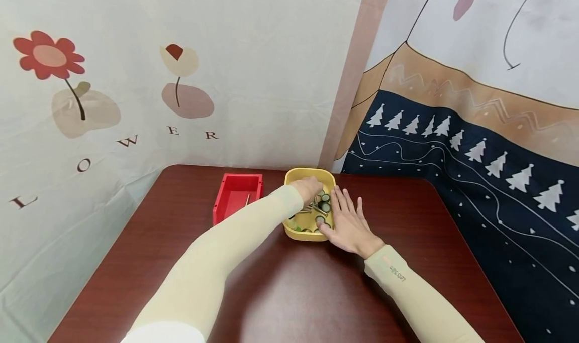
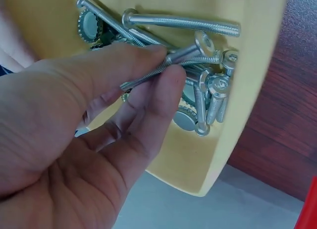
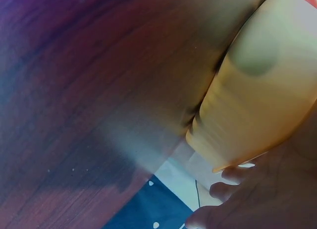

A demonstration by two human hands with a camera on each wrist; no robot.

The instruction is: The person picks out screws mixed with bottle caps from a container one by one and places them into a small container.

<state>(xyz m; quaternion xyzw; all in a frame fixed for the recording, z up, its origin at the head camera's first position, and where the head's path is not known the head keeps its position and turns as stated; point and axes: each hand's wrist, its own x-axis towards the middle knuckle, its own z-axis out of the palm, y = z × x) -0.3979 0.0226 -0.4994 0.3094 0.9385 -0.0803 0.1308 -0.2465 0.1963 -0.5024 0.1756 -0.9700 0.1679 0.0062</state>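
Observation:
Over the yellow container (image 1: 306,236), my left hand (image 1: 308,188) pinches a silver bolt (image 2: 185,54) between thumb and forefinger. In the left wrist view the held bolt is tilted, its head beyond the fingertips. Under it are several loose bolts (image 2: 183,23) and ridged bottle caps (image 2: 89,27), partly hidden by the fingers. My right hand (image 1: 350,227) rests against the container's right side with straight fingers, its thumb over the rim. The right wrist view catches the container's outer wall (image 3: 257,105) beside that hand's fingers.
A red box (image 1: 226,202) stands left of the yellow container, with a thin metallic piece (image 1: 247,200) inside; the left arm covers part of it. Both sit near the back of the brown table (image 1: 307,293). Printed cloth (image 1: 271,72) hangs behind.

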